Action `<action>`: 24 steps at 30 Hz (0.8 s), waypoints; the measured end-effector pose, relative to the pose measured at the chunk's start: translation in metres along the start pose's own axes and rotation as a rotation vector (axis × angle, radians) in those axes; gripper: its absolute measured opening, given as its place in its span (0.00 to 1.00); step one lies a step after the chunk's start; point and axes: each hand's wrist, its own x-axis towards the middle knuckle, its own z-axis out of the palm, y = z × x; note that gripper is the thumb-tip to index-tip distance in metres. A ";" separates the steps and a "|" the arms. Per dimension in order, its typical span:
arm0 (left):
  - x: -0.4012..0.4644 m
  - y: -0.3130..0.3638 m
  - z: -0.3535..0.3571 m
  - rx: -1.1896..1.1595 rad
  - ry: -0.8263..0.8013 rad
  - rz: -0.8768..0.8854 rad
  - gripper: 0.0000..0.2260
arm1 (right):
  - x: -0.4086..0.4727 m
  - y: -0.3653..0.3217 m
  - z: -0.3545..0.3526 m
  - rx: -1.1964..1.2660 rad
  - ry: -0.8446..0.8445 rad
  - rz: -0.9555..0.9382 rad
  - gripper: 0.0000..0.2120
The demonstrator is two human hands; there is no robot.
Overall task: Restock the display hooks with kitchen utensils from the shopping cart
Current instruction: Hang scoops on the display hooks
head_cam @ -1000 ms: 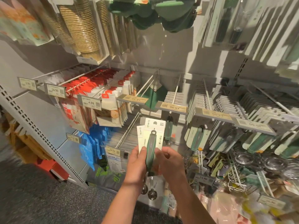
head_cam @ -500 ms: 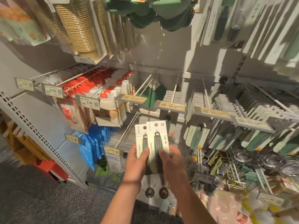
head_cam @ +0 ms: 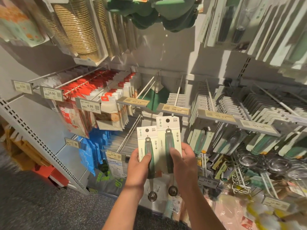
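Two carded scoops with green handles and small round steel heads are held up in front of the shelving. My left hand [head_cam: 139, 165] grips the left scoop card [head_cam: 146, 138], thumb across its handle. My right hand [head_cam: 182, 161] grips the right scoop card [head_cam: 168, 130], which stands higher. The hang hole of the right card sits just below the tip of a white display hook [head_cam: 177, 92] carrying a 10.90 price tag [head_cam: 174, 109]. A few matching white cards hang far back on that hook. The shopping cart is out of view.
A neighbouring hook with an 18.50 tag [head_cam: 133, 101] holds a green item at the back. Red-and-white packets [head_cam: 106, 87] hang at left, rows of carded utensils [head_cam: 232, 105] at right. Stacked paper cups [head_cam: 79, 29] hang above. Wire racks and glass lids [head_cam: 272, 163] fill the lower right.
The two cards were overlapped in both hands. Now they are separated, one in each hand, and both have risen, the right card highest, close under the 10.90 hook.
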 end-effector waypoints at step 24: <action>0.001 0.012 -0.006 -0.101 0.015 0.051 0.15 | 0.084 0.067 -0.003 -0.187 0.067 0.465 0.20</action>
